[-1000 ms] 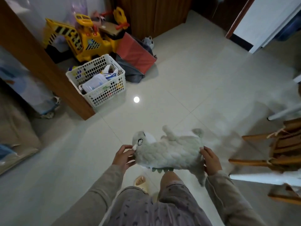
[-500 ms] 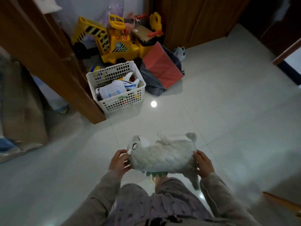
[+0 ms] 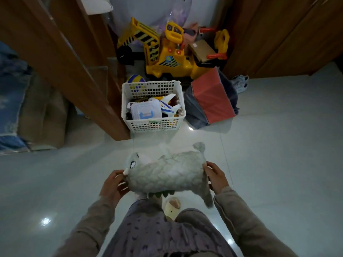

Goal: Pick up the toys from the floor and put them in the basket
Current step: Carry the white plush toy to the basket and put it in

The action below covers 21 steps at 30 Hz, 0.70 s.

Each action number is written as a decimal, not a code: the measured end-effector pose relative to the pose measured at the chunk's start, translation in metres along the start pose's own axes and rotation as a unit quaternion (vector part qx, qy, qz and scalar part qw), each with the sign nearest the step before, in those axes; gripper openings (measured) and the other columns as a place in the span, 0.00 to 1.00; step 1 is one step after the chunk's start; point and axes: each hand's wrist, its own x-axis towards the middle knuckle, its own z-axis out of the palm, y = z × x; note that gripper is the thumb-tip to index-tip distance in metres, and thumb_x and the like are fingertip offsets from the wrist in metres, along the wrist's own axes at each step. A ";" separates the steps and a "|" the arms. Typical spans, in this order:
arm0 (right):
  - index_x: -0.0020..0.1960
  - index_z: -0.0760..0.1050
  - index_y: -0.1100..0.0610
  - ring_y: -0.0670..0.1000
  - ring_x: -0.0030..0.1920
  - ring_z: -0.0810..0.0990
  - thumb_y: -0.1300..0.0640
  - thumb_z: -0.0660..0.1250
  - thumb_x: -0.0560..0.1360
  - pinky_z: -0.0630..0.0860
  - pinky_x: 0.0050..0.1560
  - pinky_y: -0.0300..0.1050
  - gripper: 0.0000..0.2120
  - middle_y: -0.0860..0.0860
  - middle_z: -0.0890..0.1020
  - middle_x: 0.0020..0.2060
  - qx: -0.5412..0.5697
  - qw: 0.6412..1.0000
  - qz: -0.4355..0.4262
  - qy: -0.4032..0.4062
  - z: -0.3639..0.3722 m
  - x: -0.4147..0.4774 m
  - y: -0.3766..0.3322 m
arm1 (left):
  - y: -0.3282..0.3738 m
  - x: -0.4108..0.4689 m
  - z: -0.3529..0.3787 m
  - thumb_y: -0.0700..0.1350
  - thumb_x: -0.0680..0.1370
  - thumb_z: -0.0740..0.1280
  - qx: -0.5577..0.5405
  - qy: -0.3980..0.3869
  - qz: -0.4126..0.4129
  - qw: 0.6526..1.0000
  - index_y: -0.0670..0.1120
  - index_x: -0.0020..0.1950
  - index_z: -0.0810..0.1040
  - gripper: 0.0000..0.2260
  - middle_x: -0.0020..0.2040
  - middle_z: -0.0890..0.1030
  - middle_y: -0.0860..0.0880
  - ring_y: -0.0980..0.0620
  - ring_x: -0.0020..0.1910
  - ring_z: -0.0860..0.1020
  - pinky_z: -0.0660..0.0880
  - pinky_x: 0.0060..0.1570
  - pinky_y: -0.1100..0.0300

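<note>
A pale grey plush animal with a drawn eye and green spikes underneath lies sideways in the air in front of me. My left hand grips its head end and my right hand grips its tail end. Straight ahead on the floor stands the white lattice basket, holding a toy airplane, a white toy case and other toys. The plush is short of the basket, apart from it.
A wooden door frame rises just left of the basket. Behind it are a yellow ride-on excavator and a ball; a red and grey folded box lies to its right. Wooden doors stand at the back right. Tiled floor lies all around.
I have come closer to the basket, which now sits straight ahead and larger in view. Both hands still hold the plush the same way. The wooden chair has left the view.
</note>
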 end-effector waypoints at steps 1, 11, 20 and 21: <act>0.60 0.74 0.65 0.55 0.47 0.74 0.61 0.62 0.78 0.72 0.44 0.41 0.13 0.57 0.76 0.48 -0.003 1.000 0.002 -0.003 0.004 0.010 -0.009 | 0.008 0.007 0.004 0.36 0.77 0.57 -0.004 0.004 -0.001 1.000 0.46 0.37 0.73 0.11 0.35 0.73 0.44 0.47 0.34 0.73 0.77 0.28 0.60; 0.54 0.74 0.63 0.55 0.41 0.71 0.59 0.62 0.78 0.69 0.35 0.41 0.09 0.58 0.74 0.46 0.031 0.998 0.063 -0.001 0.045 0.107 -0.105 | 0.133 0.096 0.063 0.38 0.76 0.59 -0.009 0.014 0.004 1.000 0.46 0.37 0.74 0.10 0.38 0.73 0.44 0.46 0.35 0.73 0.74 0.35 0.54; 0.51 0.72 0.59 0.53 0.33 0.71 0.61 0.62 0.77 0.69 0.32 0.40 0.03 0.57 0.74 0.38 0.067 0.994 0.078 0.038 0.035 0.168 -0.167 | 0.221 0.148 0.130 0.36 0.77 0.60 0.034 -0.065 -0.019 0.997 0.47 0.39 0.74 0.10 0.39 0.75 0.43 0.44 0.36 0.75 0.74 0.34 0.55; 0.50 0.72 0.59 0.53 0.33 0.72 0.62 0.62 0.77 0.69 0.31 0.40 0.03 0.55 0.75 0.37 0.065 0.994 0.082 0.035 0.035 0.175 -0.170 | 0.225 0.154 0.134 0.36 0.77 0.60 0.030 -0.063 -0.023 0.997 0.47 0.39 0.74 0.10 0.40 0.75 0.43 0.44 0.37 0.75 0.74 0.35 0.54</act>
